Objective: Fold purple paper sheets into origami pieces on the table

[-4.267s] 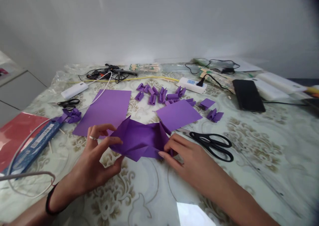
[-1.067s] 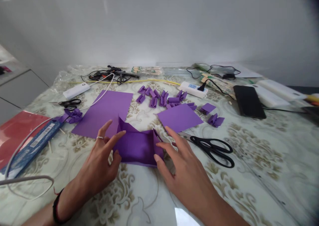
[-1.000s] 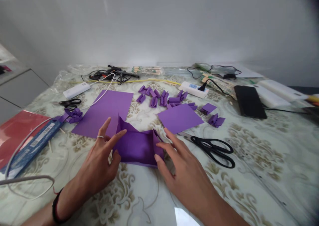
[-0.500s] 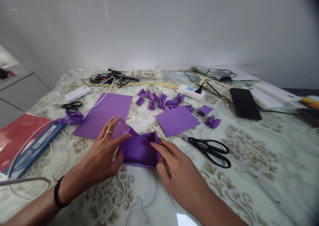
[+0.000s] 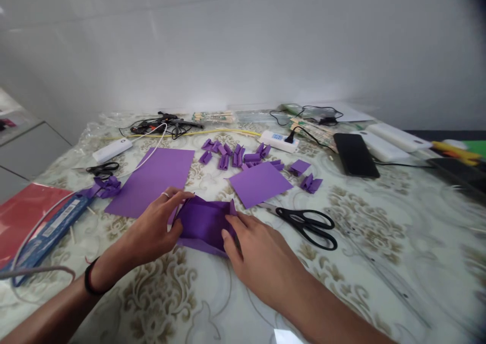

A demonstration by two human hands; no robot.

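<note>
A partly folded purple paper sheet (image 5: 203, 221) lies on the table in front of me. My left hand (image 5: 152, 230) pinches its left edge, thumb and fingers closed on the fold. My right hand (image 5: 258, 253) presses on its right side, with the fingers laid over the paper's edge. A flat purple sheet (image 5: 152, 181) lies just behind my left hand. A smaller purple sheet (image 5: 259, 183) lies behind my right hand.
Black scissors (image 5: 307, 223) lie right of my right hand. Several small folded purple pieces (image 5: 231, 154) sit further back. A power strip (image 5: 279, 140), a black phone (image 5: 355, 154), a second pair of scissors (image 5: 102, 169), a power bank (image 5: 112, 149), cables and a red folder (image 5: 23, 217) lie around.
Both hands have closed in on the purple paper. The left hand folded its raised left flap down, and the right hand moved onto the right edge. The view shifted slightly.
</note>
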